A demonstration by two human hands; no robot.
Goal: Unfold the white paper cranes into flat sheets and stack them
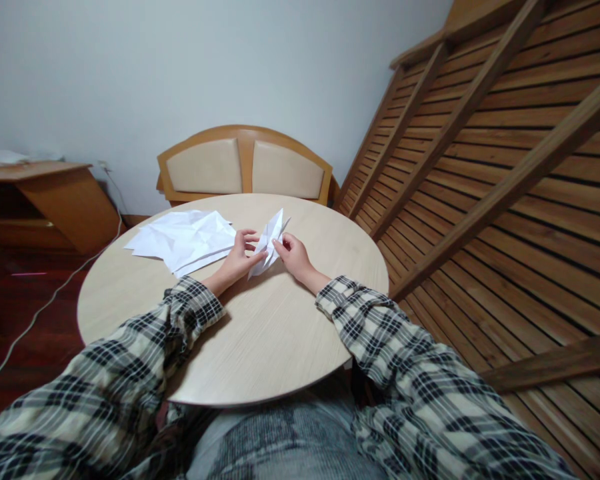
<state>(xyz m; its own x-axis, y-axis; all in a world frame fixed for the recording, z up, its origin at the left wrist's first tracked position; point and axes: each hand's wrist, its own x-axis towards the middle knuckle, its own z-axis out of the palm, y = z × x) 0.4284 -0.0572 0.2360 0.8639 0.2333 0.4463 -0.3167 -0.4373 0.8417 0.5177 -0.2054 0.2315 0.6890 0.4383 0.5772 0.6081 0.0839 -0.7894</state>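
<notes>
Between my two hands is a piece of folded white paper [270,241], creased into a narrow shape with pointed tips at the top and bottom. My left hand [239,258] grips its left side, the thumb pressed on the paper and the other fingers curved behind or beside it. On the other side, my right hand [297,257] pinches the paper's right edge between thumb and fingers. Just left of my left hand, several creased white sheets [185,237] lie in a loose, overlapping pile.
A round pale wooden table [265,353] is in front of me. Behind it stands a wooden headboard [248,160] with cream panels. Slatted wood panelling [480,180] leans along the right. At left are a wooden desk [65,200] and a white cable [45,305] on the floor.
</notes>
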